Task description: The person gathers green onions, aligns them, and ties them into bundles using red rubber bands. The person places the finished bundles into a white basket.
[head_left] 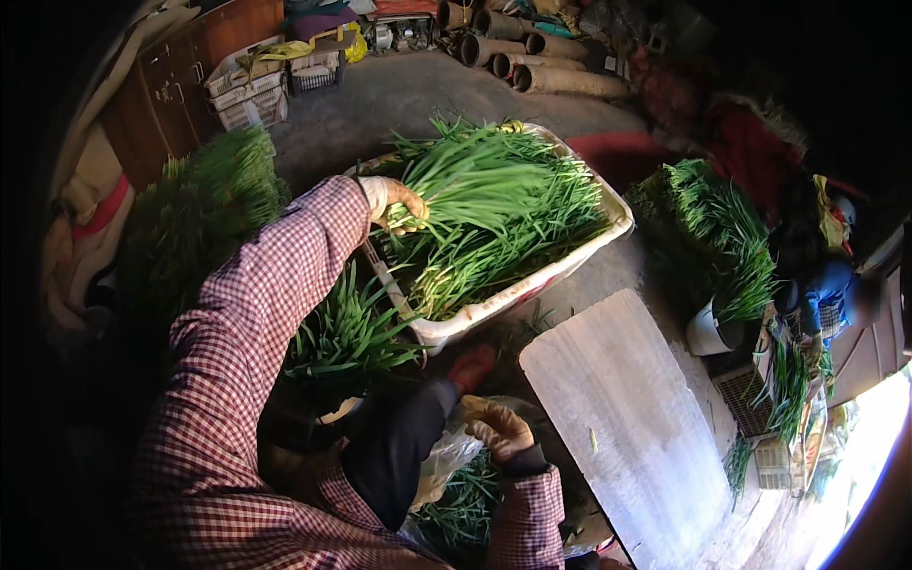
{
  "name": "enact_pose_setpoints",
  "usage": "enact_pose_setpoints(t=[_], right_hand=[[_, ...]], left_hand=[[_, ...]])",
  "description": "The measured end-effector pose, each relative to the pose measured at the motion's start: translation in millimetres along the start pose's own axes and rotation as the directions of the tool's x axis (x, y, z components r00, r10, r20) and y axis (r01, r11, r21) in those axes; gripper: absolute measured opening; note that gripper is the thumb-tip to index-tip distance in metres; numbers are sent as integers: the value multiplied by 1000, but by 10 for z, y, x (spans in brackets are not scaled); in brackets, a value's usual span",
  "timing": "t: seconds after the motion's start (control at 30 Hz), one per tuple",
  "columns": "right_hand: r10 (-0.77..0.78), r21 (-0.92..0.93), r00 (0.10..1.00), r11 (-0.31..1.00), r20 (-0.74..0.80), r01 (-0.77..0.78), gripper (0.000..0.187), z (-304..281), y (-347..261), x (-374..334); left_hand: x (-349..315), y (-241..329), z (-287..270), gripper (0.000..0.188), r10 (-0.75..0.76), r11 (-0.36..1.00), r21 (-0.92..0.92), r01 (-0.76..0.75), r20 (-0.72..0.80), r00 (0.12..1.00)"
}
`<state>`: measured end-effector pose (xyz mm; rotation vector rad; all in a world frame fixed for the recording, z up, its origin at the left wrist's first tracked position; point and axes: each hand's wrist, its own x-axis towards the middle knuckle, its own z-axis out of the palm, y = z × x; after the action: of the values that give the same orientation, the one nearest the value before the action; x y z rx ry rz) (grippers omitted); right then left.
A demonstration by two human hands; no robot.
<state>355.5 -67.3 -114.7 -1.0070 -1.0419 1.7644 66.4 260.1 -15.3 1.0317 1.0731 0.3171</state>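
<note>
My left hand (406, 205), in a tan glove, is closed round the cut ends of a bunch of long green chives (475, 185). That bunch lies on top of more chives in a large white crate (503, 306), its leaves fanning out to the right. Lower down, my right hand (499, 429), also gloved, hangs above a clear plastic bag (442, 463) holding green leaves. Its fingers are loosely bent, with nothing visible in them. A smaller clump of chives (351, 332) stands beside the crate, under my left forearm.
A flat pale board (627, 427) lies to the right. Tall chive stacks stand at left (204, 199) and right (712, 233), the latter above a white bucket (712, 328). A person in blue (826, 294) sits far right. Clay pipes (570, 80) lie at the back.
</note>
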Motion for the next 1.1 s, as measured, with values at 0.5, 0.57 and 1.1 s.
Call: enact_pose_setpoints(t=[0.5,0.57,1.1], right_hand=[[-309,173,922,946,234,274,81,231,-430,-51],[-451,356,862,864,231,356,84,102,-461,-56],[-417,619,709,350,-569,703,89,-130,627,-1492]], left_hand=[[-1257,11,1388,12,537,826,-102,-554,438,721],[-1216,-253,1725,30,558,743,25,-669,527,640],[-1470,-1588,4332,74,369,-319,916,-243,356,858]])
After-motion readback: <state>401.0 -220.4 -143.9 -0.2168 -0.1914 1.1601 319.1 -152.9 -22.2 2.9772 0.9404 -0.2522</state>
